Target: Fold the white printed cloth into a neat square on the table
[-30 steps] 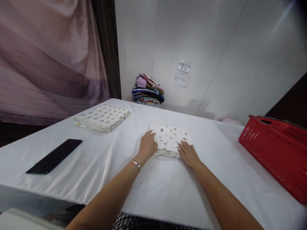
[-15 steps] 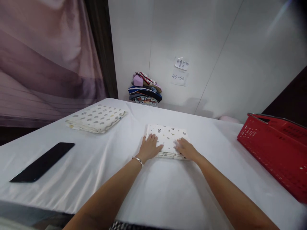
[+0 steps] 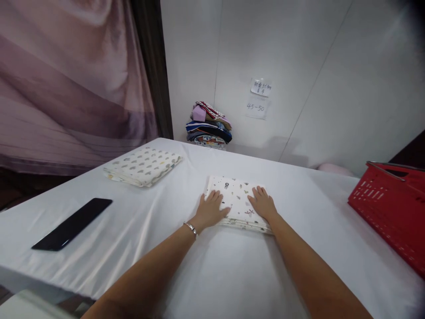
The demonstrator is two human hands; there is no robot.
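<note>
While the left hand (image 3: 210,210) and right hand (image 3: 263,204) press flat on a folded printed cloth (image 3: 237,199), fingers somewhat spread, gripping nothing, head view: cloth around mid-worktop (image 3: 219,274), its left and right sides partly covered by the hands. Grey-patterned folded cloth (image 3: 144,166) by far left corner; black phone (image 3: 75,223) near left edge; red basket (image 3: 392,208) along right edge. Nothing between hands and cloth. Fabric stack (image 3: 210,126) just past far edge. Worktop cover white, wrinkled toward left edge. Pale wall (image 3: 299,53) behind, two paper notes (image 3: 257,106), lower reads 45-50; pinkish curtain (image 3: 66,75) beyond left edge.
</note>
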